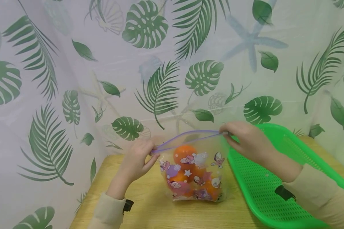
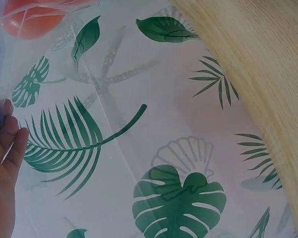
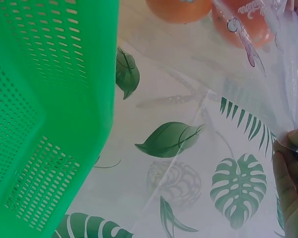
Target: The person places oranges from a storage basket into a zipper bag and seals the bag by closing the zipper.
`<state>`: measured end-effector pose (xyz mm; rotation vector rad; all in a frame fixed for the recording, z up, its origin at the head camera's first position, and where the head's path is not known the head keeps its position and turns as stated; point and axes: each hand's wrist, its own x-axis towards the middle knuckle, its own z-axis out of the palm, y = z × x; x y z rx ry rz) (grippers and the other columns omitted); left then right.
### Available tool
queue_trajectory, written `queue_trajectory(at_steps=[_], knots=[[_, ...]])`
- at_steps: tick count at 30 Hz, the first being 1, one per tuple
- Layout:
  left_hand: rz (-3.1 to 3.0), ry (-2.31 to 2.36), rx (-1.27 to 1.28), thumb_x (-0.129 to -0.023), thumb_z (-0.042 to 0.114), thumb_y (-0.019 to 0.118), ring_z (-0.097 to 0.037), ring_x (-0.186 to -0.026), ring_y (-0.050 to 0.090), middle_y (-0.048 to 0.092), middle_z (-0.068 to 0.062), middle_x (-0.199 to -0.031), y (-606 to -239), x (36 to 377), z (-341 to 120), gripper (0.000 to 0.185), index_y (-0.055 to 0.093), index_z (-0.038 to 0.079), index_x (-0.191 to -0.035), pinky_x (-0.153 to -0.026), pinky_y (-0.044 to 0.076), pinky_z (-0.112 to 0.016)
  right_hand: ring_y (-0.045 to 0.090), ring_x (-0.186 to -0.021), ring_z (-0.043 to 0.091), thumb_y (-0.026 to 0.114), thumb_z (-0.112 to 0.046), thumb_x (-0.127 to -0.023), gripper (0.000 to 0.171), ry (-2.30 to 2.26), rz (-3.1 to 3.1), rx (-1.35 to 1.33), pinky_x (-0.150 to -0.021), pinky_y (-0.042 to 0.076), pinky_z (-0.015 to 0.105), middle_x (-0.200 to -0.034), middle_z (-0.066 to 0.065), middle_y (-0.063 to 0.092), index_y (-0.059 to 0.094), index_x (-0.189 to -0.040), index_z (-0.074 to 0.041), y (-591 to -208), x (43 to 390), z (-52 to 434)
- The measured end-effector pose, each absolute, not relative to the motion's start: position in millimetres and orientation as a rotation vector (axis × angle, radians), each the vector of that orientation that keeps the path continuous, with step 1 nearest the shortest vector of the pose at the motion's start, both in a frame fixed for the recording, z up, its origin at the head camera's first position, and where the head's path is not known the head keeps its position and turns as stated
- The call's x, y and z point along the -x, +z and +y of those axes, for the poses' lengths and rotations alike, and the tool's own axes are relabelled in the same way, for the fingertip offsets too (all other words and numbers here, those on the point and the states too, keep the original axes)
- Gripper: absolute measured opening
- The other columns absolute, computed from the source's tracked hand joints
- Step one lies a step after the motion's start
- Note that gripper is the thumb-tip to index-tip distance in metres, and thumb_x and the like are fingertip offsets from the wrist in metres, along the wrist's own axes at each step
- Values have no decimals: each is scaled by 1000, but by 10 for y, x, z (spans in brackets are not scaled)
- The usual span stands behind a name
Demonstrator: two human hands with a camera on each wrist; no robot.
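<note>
1. Sleeves frame the head view at the bottom edge; beyond them both hands hold one bag (image 1: 195, 171) upright on the table (image 1: 149, 206).
2. Bag: clear plastic, printed with cartoon figures, with a purple zip strip (image 1: 186, 138) along the top. It stands near the middle of the table, just left of the green basket (image 1: 278, 197).
3. Contents: oranges (image 1: 184, 154), one high under the strip, more lower down. An exact count cannot be made through the print.
4. Left hand (image 1: 139, 159): fingers and thumb curled, pinching the left end of the strip. The left wrist view shows only fingertips (image 2: 7, 131) at the frame edge, against the film.
5. Right hand (image 1: 246, 141): fingers curled, pinching the right end of the strip. The right wrist view shows the fingers (image 3: 293, 163) closed on the bag's edge.
6. Strip condition: it appears as two purple lines bowed apart between the hands, so the mouth is judged not fully sealed.
7. Handling advice: keep both pinches on the strip itself, not on the film below. Hold the strip level and taut so the tracks line up. Keep the bag's base on the table, because the fruit is heavy and would pull the mouth askew.
8. Surroundings: the perforated basket sits at the right, touching or nearly touching the bag. A translucent leaf-print curtain (image 1: 160, 79) hangs behind the table.
</note>
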<state>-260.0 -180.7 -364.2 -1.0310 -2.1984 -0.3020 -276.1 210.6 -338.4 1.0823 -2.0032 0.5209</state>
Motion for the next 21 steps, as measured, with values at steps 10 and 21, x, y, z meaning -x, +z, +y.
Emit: queue_trajectory(at_steps=[10,21], knots=[[-2216,-343,1038,-90,8,71,-15,-84,61,67,-1,-90,-3676,2479,-1855,18,65,8,-107,-78,56,-35,75,-81,20,83,14,-74,35,559,-2015,-1046,-70,63,39,-94,6,78,72,-100,-6,-3374,2753,2117],[-2209,-694,1103,-78,-7,87,-15,-79,74,78,-5,-95,-3615,2439,-1889,42,73,7,-115,-75,64,-37,77,-85,22,83,11,-78,31,549,-1980,-1031,-73,62,38,-97,6,80,76,-104,-5,-3424,2781,2154]])
